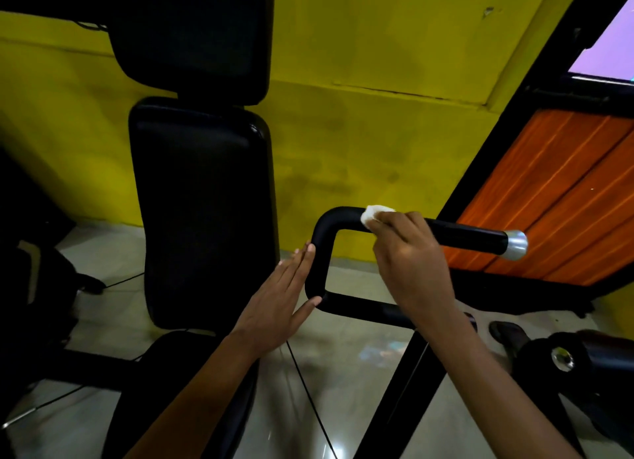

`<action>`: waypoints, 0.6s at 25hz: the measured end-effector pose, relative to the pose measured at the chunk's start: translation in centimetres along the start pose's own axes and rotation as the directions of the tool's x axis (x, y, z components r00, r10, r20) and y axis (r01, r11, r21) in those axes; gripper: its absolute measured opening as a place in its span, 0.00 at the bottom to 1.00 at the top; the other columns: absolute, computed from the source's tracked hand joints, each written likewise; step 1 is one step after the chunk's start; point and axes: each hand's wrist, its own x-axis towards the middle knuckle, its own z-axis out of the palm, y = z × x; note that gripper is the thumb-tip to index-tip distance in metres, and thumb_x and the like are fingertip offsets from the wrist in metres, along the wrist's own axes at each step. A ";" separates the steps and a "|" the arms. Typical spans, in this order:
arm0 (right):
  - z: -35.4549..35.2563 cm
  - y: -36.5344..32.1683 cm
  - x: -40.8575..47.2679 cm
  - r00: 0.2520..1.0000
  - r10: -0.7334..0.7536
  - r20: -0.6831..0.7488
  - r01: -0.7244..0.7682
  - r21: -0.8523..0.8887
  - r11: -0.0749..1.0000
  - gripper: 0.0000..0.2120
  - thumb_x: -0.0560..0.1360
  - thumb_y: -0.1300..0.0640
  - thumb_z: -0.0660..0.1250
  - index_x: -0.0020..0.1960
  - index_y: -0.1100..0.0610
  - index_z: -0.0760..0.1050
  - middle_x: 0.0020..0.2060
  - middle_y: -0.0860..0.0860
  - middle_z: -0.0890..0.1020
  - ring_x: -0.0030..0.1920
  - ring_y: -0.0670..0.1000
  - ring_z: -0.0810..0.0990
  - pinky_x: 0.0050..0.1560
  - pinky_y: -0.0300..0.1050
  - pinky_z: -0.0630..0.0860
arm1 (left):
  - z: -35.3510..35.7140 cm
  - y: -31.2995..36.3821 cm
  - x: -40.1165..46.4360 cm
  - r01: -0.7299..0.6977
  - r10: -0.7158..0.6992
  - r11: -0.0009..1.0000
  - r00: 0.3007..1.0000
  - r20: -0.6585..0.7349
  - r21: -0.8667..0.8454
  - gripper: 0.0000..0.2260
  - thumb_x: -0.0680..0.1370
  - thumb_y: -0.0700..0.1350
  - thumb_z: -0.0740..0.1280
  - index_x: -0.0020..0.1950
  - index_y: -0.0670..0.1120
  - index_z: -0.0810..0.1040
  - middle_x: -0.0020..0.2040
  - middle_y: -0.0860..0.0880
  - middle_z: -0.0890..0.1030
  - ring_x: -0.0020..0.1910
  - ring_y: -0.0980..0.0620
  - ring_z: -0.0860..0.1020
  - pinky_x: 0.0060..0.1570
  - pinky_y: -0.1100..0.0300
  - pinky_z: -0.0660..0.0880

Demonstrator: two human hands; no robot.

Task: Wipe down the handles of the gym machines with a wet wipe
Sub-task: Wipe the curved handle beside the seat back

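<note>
A black padded machine handle bends in a U shape and ends in a silver cap on the right. My right hand grips the upper bar and holds a white wet wipe against it near the bend. My left hand has straight fingers and touches the outside of the handle's vertical part, thumb near the lower bend.
The machine's black backrest pad and headrest stand to the left, with the seat below. An orange panel in a black frame is on the right. Yellow wall behind, glossy tiled floor below, thin cables crossing it.
</note>
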 end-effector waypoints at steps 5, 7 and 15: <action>0.2 -0.2 1.6 0.991 0.121 -0.056 -0.121 0.006 0.993 0.10 0.72 0.67 0.64 0.51 0.66 0.80 0.45 0.60 0.81 0.43 0.61 0.76 0.44 0.51 0.74 | 0.1 -0.3 0.0 -0.006 0.007 0.998 1.000 0.024 -0.061 0.34 0.80 0.60 0.52 0.74 0.57 0.30 0.76 0.60 0.38 0.75 0.64 0.40 0.73 0.65 0.43; 1.2 -1.4 1.7 0.999 0.049 -0.024 -0.050 -0.021 0.999 0.11 0.74 0.66 0.62 0.52 0.66 0.79 0.47 0.60 0.81 0.44 0.60 0.76 0.45 0.50 0.74 | 0.2 -0.5 0.0 -0.018 0.019 0.997 1.000 0.018 -0.075 0.34 0.80 0.60 0.53 0.75 0.57 0.31 0.76 0.59 0.39 0.75 0.64 0.41 0.73 0.64 0.46; 1.2 -1.6 1.6 0.991 0.109 -0.077 -0.108 0.017 0.994 0.11 0.74 0.67 0.63 0.53 0.67 0.79 0.47 0.61 0.80 0.46 0.61 0.76 0.48 0.49 0.73 | 0.5 -1.2 0.2 -0.045 0.046 0.992 0.999 0.005 -0.115 0.35 0.79 0.60 0.54 0.74 0.58 0.31 0.74 0.65 0.36 0.73 0.67 0.40 0.71 0.71 0.41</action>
